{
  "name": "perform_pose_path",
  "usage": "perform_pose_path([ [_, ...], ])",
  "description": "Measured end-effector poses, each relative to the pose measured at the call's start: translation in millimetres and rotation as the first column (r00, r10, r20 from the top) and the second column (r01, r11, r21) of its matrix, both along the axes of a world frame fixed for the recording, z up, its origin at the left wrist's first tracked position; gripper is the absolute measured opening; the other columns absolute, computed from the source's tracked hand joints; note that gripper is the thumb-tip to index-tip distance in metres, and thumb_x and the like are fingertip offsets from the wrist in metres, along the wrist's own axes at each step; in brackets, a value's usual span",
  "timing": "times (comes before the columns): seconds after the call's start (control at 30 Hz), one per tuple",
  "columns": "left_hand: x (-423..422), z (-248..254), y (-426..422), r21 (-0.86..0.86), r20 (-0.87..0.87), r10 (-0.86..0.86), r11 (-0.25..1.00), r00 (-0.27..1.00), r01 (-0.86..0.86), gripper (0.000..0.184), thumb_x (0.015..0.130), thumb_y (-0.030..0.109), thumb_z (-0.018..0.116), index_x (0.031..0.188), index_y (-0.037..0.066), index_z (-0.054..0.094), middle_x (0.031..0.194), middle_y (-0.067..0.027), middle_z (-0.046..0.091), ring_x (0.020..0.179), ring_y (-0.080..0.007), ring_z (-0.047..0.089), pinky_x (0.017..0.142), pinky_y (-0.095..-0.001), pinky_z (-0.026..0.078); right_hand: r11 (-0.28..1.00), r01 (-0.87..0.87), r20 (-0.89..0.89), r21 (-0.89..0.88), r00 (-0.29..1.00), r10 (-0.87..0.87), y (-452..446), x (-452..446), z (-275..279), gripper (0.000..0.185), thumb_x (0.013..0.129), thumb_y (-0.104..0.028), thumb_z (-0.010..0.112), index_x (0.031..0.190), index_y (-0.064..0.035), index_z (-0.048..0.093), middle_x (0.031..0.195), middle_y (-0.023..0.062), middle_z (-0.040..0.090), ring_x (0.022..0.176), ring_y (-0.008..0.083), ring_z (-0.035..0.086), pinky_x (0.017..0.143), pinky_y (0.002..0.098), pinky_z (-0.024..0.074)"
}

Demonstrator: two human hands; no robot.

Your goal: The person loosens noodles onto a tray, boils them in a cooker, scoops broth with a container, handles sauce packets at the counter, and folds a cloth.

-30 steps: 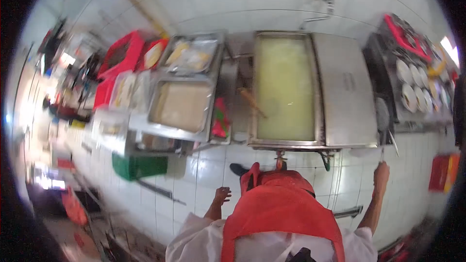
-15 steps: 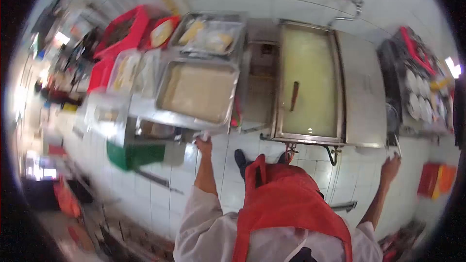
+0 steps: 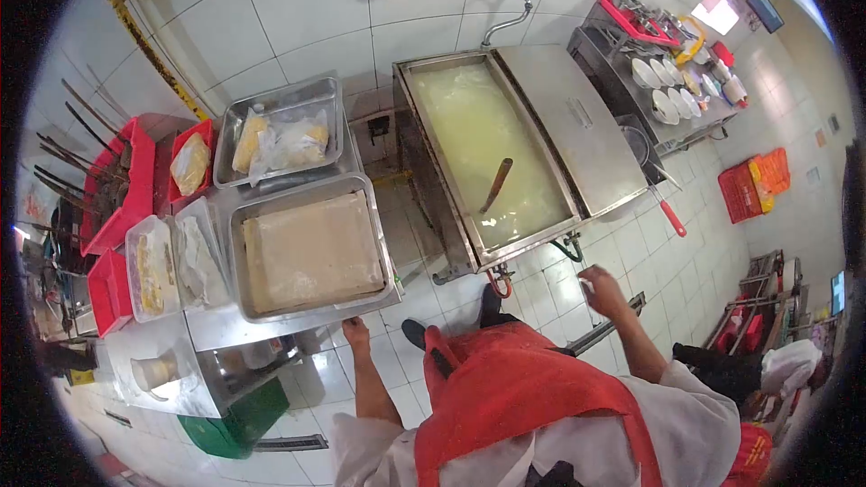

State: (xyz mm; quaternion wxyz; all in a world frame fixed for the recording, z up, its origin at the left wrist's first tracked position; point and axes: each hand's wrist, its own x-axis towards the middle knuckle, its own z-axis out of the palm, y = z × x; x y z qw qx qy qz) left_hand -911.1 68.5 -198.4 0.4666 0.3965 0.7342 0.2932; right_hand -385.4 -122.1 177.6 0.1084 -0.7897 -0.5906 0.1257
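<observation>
My left hand (image 3: 356, 332) is low at the front edge of the metal table, just below a large steel tray (image 3: 390, 275) holding a flat beige layer. Its fingers are curled, and anything inside them is hidden. My right hand (image 3: 603, 292) hangs in front of a steel vat (image 3: 483, 248), its fingers loosely bent and apart, holding nothing visible. Pale yellow-green, cloudy liquid (image 3: 469, 126) fills the vat. A brown stick-like handle (image 3: 497, 186) leans up out of it. Beyond my right hand, a red-handled tool (image 3: 672, 216) juts out past the vat's steel cover (image 3: 577, 117).
A second tray (image 3: 336, 126) holds bagged yellow food. Plastic tubs (image 3: 153, 266) and red baskets (image 3: 113, 289) stand at left, with a green bin (image 3: 234, 419) below. White bowls (image 3: 666, 108) sit on the right counter. An orange-red crate (image 3: 740, 194) is by the wall.
My view has turned and sharpened. My right hand has come in towards my body, away from the tool's handle. My left hand stays near the table's front edge.
</observation>
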Motion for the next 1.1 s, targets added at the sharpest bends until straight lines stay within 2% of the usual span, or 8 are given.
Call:
perform_pose_path([
  [0.13,-28,-9,-28,-0.053,0.631,0.152,0.987,0.761,-0.153,0.008,0.083,0.005,0.057,0.090,0.005,0.054,0.075,0.0002,0.053,0.069,-0.0144,0.051,0.060,-0.0256,0.042,0.969,-0.192,-0.256,-0.155,0.955,0.148,24,-58,-20,0.016,0.082,-0.008,0.055,0.096,-0.0048,0.061,0.099,0.0143,0.062,0.101,0.0350,0.056,0.087,0.0427,0.0462],
  [0.43,14,43,-26,0.108,0.759,0.132,0.940,0.637,-0.323,0.008,0.089,0.008,0.042,0.084,0.005,0.047,0.073,-0.0044,0.049,0.071,-0.0162,0.051,0.061,-0.0302,0.043,0.815,-0.562,-0.457,-0.140,0.767,0.450,95,-158,-63,0.015,0.086,-0.014,0.053,0.093,-0.0033,0.060,0.091,0.0169,0.061,0.090,0.0361,0.059,0.079,0.0433,0.0477],
  [0.6,30,102,-15,0.004,0.222,0.007,1.000,0.975,-0.008,0.002,0.087,0.007,0.047,0.087,0.008,0.045,0.068,-0.0004,0.046,0.053,-0.0126,0.047,0.047,-0.0291,0.043,0.574,-0.779,-0.494,-0.254,0.614,0.615,119,-221,-88,0.023,0.089,-0.021,0.046,0.098,-0.0029,0.058,0.092,0.0204,0.061,0.091,0.0379,0.058,0.081,0.0465,0.0455],
  [0.7,21,76,-12,-0.263,0.589,0.138,0.964,0.797,0.027,0.007,0.085,0.012,0.052,0.083,0.009,0.046,0.064,-0.0004,0.046,0.047,-0.0139,0.046,0.043,-0.0314,0.043,0.451,-0.829,-0.635,-0.332,0.550,0.543,133,-253,-81,0.023,0.089,-0.020,0.047,0.100,-0.0035,0.059,0.096,0.0195,0.062,0.096,0.0373,0.057,0.084,0.0452,0.0445],
  [0.8,21,60,-14,-0.358,0.873,0.320,0.933,0.368,0.040,0.022,0.086,0.022,0.057,0.074,0.006,0.046,0.058,-0.0063,0.049,0.048,-0.0211,0.051,0.046,-0.0353,0.044,0.437,-0.822,-0.643,-0.365,0.562,0.520,129,-267,-96,0.024,0.089,-0.020,0.047,0.100,-0.0034,0.060,0.100,0.0185,0.063,0.099,0.0360,0.058,0.085,0.0447,0.0442],
  [0.83,36,58,-11,-0.137,0.514,0.162,0.985,0.842,-0.106,0.029,0.086,0.026,0.058,0.071,0.005,0.046,0.056,-0.0101,0.050,0.049,-0.0252,0.052,0.048,-0.0379,0.044,0.433,-0.824,-0.640,-0.365,0.560,0.526,129,-269,-96,0.024,0.089,-0.020,0.047,0.100,-0.0034,0.060,0.100,0.0185,0.063,0.099,0.0360,0.058,0.085,0.0447,0.0442],
  [0.87,47,67,-7,0.130,-0.079,0.098,0.988,0.992,-0.087,0.035,0.087,0.030,0.058,0.068,0.003,0.046,0.054,-0.0138,0.051,0.049,-0.0294,0.053,0.049,-0.0406,0.044,0.443,-0.819,-0.628,-0.364,0.567,0.533,129,-267,-94,0.023,0.088,-0.018,0.048,0.100,-0.0033,0.060,0.099,0.0185,0.063,0.097,0.0360,0.058,0.084,0.0448,0.0447],
  [1.1,53,130,-27,0.395,-0.095,0.192,0.908,0.977,-0.140,0.036,0.087,0.029,0.061,0.071,-0.001,0.048,0.054,-0.0178,0.053,0.050,-0.0335,0.054,0.050,-0.0412,0.043,0.584,-0.709,-0.552,-0.396,0.692,0.465,99,-222,-106,0.021,0.086,-0.014,0.050,0.099,-0.0024,0.061,0.098,0.0177,0.064,0.093,0.0348,0.060,0.082,0.0440,0.0465],
])
